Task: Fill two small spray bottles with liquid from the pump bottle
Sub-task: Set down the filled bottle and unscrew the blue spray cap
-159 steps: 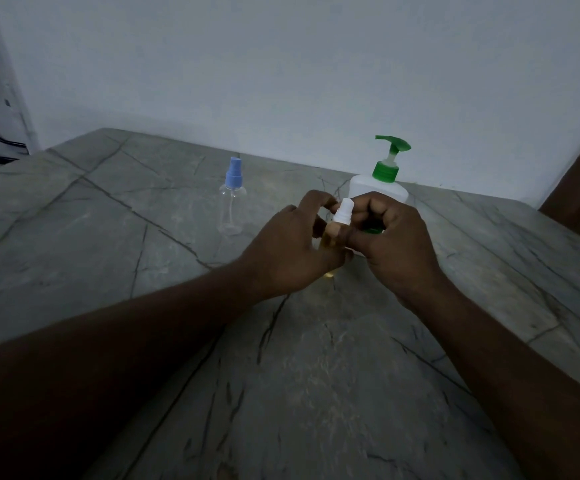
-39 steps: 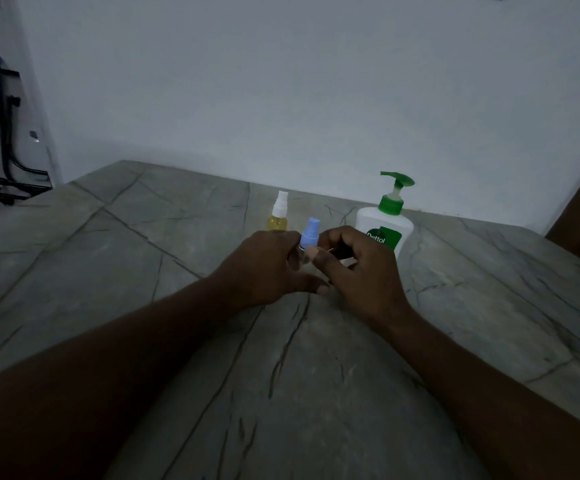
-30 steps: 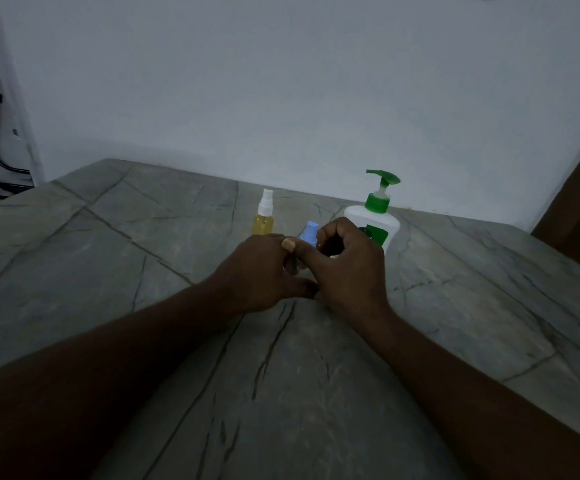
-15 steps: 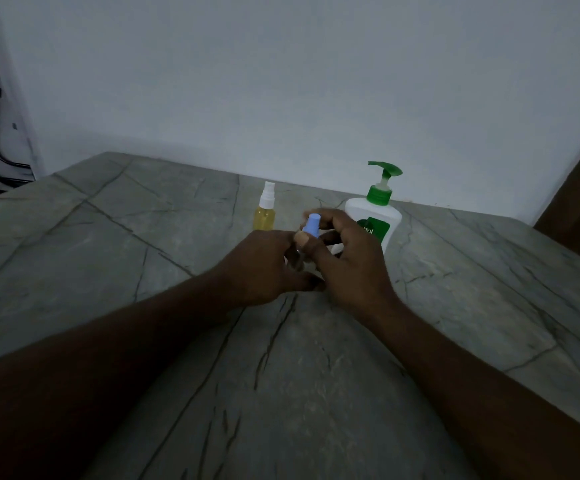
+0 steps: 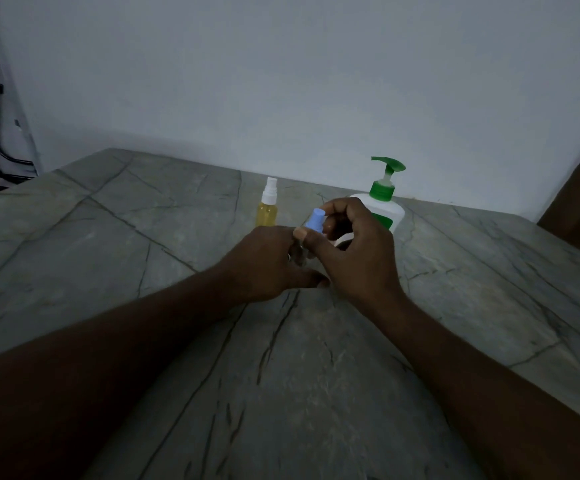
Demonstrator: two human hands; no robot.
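Blue-capped spray bottle (image 5: 315, 221) has moved into the hands at centre: left hand (image 5: 264, 265) grips its clear body, right hand (image 5: 354, 258) pinches the cap. White-capped bottle (image 5: 266, 206), yellow-filled, stands far, left of white pump bottle (image 5: 395, 216).

The blue-capped spray bottle (image 5: 316, 220) is mostly hidden by the left hand (image 5: 264, 265) and right hand (image 5: 359, 259).

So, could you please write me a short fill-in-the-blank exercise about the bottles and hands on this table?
1. The spray bottle standing alone on the table holds ____ liquid.
2. The pump bottle has a ____ pump head.
3. The left hand grips the clear bottle while the right hand pinches its ____ cap.
4. The spray bottle with liquid wears a top coloured ____.
Missing words: yellow, green, blue, white.
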